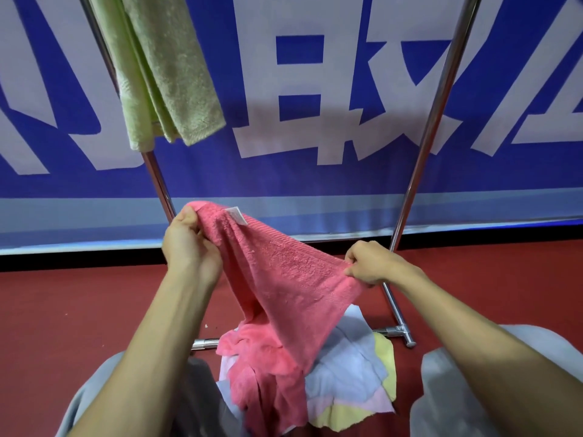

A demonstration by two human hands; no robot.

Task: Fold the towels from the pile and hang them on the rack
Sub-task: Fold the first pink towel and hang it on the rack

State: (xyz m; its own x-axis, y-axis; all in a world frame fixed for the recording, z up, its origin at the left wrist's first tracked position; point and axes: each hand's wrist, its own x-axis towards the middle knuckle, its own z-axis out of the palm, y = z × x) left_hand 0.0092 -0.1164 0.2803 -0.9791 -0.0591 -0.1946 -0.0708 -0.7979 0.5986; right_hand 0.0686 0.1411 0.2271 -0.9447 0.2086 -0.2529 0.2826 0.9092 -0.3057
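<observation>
Here, we lift a pink towel (284,272) off the pile (347,367) by the rack (426,146), left hand (189,247) and right hand (372,263) each pinching an edge, likely to spread it for folding. A green towel (167,74) already hangs on the rail.

Red floor (63,310): towel pile (347,364) lies across the rack (400,330) base bar; pink, blue, yellow cloths. Rack foot rests on floor.

The pink towel (284,272) shows a ribbed band (its tag (235,214) is white), the green towel (167,74) is pale and plain, and the pile (350,364) mixes light blue, yellow and perhaps lilac on a dark red floor (63,310).
</observation>
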